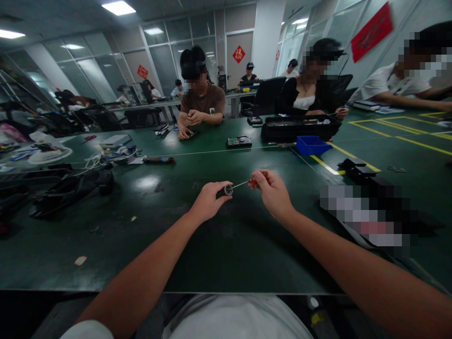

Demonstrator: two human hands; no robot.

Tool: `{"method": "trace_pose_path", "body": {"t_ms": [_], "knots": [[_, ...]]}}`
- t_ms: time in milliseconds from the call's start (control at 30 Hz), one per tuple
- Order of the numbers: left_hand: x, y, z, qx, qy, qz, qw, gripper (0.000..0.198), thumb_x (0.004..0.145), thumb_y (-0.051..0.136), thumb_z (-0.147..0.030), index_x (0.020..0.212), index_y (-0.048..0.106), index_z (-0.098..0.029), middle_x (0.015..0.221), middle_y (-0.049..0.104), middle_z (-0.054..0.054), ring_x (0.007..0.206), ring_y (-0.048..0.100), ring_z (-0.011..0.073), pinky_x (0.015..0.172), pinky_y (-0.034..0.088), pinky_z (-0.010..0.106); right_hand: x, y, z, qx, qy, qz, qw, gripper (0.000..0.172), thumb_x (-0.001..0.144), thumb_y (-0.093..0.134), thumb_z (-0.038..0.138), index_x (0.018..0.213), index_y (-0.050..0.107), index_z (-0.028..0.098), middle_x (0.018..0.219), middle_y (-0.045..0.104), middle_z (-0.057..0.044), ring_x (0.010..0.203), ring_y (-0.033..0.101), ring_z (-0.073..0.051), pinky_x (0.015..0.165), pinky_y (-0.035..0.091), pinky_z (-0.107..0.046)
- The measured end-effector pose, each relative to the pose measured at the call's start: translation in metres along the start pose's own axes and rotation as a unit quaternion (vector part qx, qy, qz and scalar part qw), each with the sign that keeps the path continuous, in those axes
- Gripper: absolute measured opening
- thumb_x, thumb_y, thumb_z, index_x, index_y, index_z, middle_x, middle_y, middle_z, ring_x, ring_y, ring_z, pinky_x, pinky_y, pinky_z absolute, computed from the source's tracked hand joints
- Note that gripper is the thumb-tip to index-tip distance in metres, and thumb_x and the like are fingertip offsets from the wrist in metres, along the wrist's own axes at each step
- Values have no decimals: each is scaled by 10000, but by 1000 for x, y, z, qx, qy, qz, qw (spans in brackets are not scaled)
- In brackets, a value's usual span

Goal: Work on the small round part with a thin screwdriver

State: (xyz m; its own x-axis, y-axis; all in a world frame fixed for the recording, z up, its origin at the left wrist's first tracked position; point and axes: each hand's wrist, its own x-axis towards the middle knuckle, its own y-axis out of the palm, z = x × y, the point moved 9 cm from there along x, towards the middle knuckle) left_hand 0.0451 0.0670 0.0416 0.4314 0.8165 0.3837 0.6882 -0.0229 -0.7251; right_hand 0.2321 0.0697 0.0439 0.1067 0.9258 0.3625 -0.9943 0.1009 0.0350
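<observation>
My left hand (209, 200) is closed around a small dark round part with a shiny ring end (228, 189), held just above the green table (226, 245). My right hand (269, 190) pinches the far end of a thin metal rod (240, 184) that runs from its fingertips to the ring. Both hands hover over the middle of the table, close together, forearms stretched out in front of me.
A blue bin (312, 145), a long black device (298, 127) and a circuit board (239, 141) lie beyond my hands. Black parts (356, 170) sit to the right, cables and dark gear (70, 186) to the left. Other people sit across the table.
</observation>
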Motion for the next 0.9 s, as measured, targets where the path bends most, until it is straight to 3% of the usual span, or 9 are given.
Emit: {"method": "trace_pose_path", "body": {"t_ms": [300, 500, 700, 900], "knots": [[-2, 8, 5, 16, -44, 22, 999, 432, 891, 697, -254, 1316, 618, -260, 1219, 695, 44, 1096, 627, 242, 1022, 456, 413, -10, 1, 33, -191, -51, 15, 980, 279, 874, 649, 473, 820, 672, 201, 639, 668, -12, 586, 625, -168, 588, 468, -307], [-3, 10, 9, 7, -61, 28, 998, 392, 899, 681, -258, 1288, 633, -245, 1192, 694, 50, 1089, 619, 236, 993, 473, 389, -16, 11, 38, -208, -101, 52, 971, 192, 949, 517, 337, 1005, 642, 202, 807, 721, -34, 719, 679, -181, 656, 484, -306], [-4, 14, 7, 2, -50, 40, 998, 342, 901, 678, -287, 1241, 653, -264, 1158, 699, 36, 1052, 620, 234, 962, 486, 389, -17, 6, 39, -276, -89, 13, 957, 350, 982, 476, 470, 808, 637, 213, 584, 589, 9, 512, 533, -151, 514, 344, -294], [-4, 10, 12, -19, -60, 9, 998, 343, 895, 677, -253, 1236, 644, -262, 1195, 692, 32, 1100, 617, 238, 999, 479, 407, -18, 13, 42, -268, -103, 44, 957, 244, 993, 447, 374, 1051, 641, 238, 792, 702, -28, 639, 612, -186, 597, 407, -319]]}}
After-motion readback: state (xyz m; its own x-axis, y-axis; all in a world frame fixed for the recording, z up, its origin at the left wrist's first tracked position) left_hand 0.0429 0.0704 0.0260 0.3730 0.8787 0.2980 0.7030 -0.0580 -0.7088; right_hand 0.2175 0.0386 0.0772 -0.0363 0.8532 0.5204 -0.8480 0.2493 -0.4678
